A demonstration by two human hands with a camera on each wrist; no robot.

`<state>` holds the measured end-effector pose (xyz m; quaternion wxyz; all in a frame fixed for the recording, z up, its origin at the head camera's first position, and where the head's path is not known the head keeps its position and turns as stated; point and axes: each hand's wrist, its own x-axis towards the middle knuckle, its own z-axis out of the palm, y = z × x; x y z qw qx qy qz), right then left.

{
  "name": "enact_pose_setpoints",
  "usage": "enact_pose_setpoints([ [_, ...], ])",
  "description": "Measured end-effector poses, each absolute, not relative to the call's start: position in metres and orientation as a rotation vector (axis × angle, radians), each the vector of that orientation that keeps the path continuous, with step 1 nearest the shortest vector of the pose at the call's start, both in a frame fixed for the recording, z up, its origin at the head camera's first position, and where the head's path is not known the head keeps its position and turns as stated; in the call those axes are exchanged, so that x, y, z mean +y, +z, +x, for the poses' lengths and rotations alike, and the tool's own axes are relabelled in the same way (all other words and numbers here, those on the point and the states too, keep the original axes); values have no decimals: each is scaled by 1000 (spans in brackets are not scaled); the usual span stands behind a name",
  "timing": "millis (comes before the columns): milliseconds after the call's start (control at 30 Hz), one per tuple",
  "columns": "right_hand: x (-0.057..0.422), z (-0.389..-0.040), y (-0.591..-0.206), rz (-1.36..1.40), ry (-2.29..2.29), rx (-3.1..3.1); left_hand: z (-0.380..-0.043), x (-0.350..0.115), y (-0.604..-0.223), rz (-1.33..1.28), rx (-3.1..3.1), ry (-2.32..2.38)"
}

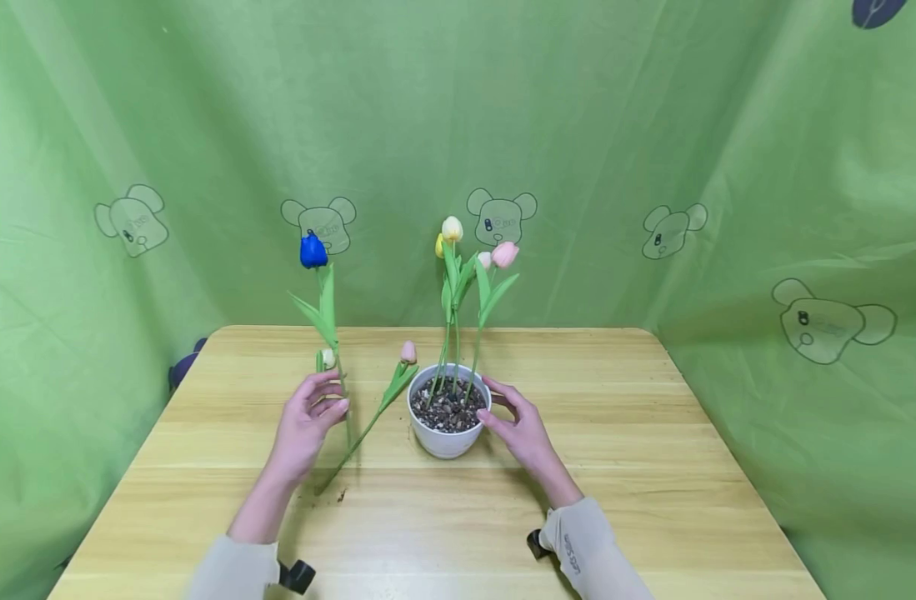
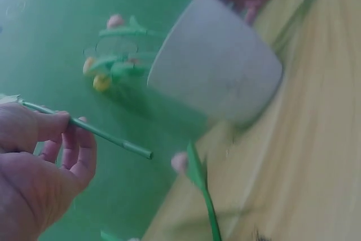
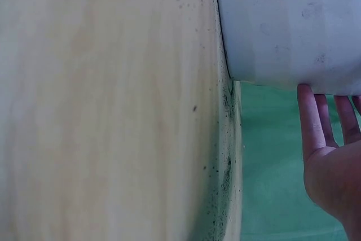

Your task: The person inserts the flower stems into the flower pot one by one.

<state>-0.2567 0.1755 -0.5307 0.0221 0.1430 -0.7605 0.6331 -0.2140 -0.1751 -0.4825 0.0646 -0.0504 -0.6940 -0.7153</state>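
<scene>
Upright on the table's left side, a blue artificial tulip [image 1: 313,250] is pinched by its green stem in my left hand [image 1: 307,417]. The stem's cut lower end [image 2: 135,148] points out past the fingers in the left wrist view. My right hand [image 1: 523,429] holds the right side of a white flower pot [image 1: 444,443], thumb at the rim and fingers round the far side. In the right wrist view, its fingertips meet the pot wall [image 3: 282,32]. Dark soil [image 1: 446,412] fills the pot, where yellow, cream and pink tulips [image 1: 505,254] stand.
A pink tulip [image 1: 408,353] lies on the wooden table [image 1: 615,467] between my left hand and the pot. Behind my left hand shows a white tulip [image 1: 327,359], partly hidden. Soil crumbs [image 1: 341,496] lie near the front. A green curtain [image 1: 397,108] surrounds the table.
</scene>
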Motion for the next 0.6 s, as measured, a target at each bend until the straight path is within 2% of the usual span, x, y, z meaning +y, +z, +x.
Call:
enact_pose_setpoints([
  [600, 176, -257, -530, 476, 1976, -2339, -239, -101, -445, -378, -1898, -2166],
])
